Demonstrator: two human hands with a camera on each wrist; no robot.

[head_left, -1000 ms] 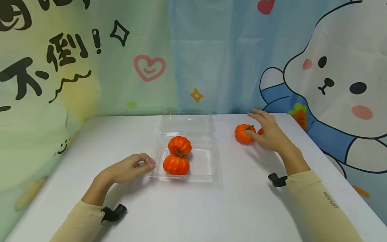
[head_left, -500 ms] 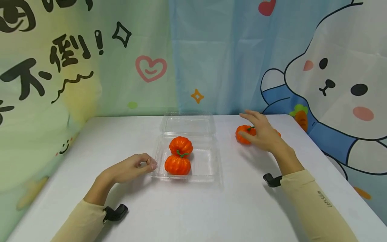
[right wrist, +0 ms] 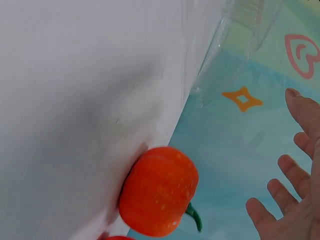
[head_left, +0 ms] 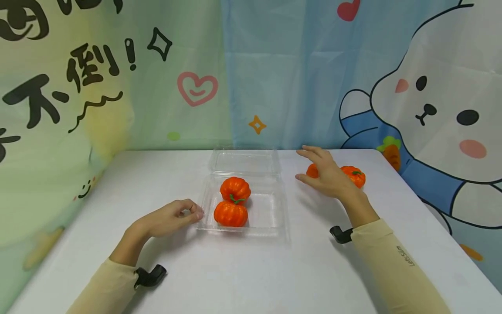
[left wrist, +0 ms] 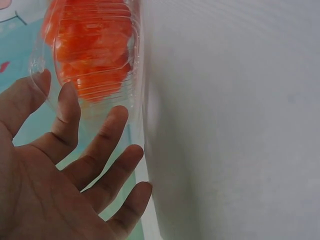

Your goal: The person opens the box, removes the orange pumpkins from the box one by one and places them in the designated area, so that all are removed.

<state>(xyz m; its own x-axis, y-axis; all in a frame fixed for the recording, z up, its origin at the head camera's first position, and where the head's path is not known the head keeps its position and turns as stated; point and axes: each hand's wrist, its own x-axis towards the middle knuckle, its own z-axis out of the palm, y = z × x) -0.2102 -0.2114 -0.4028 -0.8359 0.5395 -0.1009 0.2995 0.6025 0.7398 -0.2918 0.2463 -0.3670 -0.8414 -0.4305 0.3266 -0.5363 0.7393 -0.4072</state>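
Sleeve (head_left: 396, 266) lettering, too small to read

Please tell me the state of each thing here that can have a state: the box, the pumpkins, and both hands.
Clear plastic box: open, lid laid back flat on the table.
Two pumpkins in the box: sitting in its left part, touching each other.
Two pumpkins on the table: outside the box, beside the right hand.
Left hand: fingers loosely curled, at the box's left edge, holding nothing.
Right hand: fingers spread, over the nearer loose pumpkin, not gripping it.
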